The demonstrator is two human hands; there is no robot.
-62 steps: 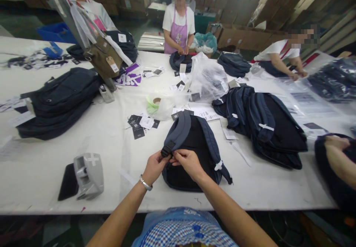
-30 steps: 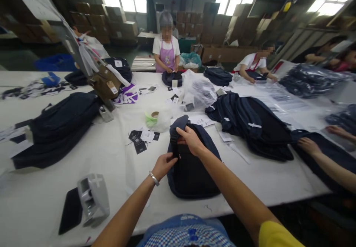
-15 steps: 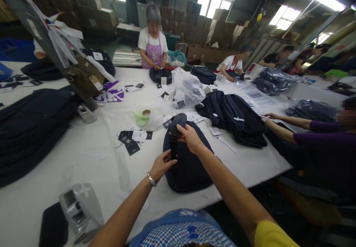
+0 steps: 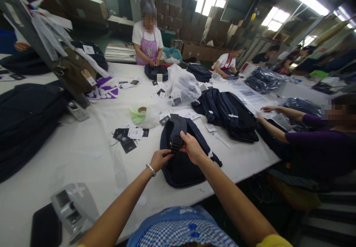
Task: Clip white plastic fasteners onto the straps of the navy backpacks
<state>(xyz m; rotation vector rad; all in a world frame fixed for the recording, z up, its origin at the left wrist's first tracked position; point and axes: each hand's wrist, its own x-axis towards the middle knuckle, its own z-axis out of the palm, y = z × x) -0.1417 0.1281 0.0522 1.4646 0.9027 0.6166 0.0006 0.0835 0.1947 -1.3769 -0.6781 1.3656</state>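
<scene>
A dark navy backpack lies on the white table in front of me, its strap side up. My right hand grips one shoulder strap near its black buckle, thumb on top. From the left, my left hand pinches the black webbing just below the buckle. Both hands are closed and close together over the upper left of the bag. The second strap's end, with a white wrap, pokes out at the bag's right side.
Black and white tags and a tape roll lie left of the bag. More backpacks are stacked to the right, beside a co-worker in purple sleeves. A tape dispenser and dark phone sit at lower left.
My hands have come closer together at the buckle, and the webbing stretch between them has shortened. The strap now curves back over the bag. The whole view has shifted slightly.
</scene>
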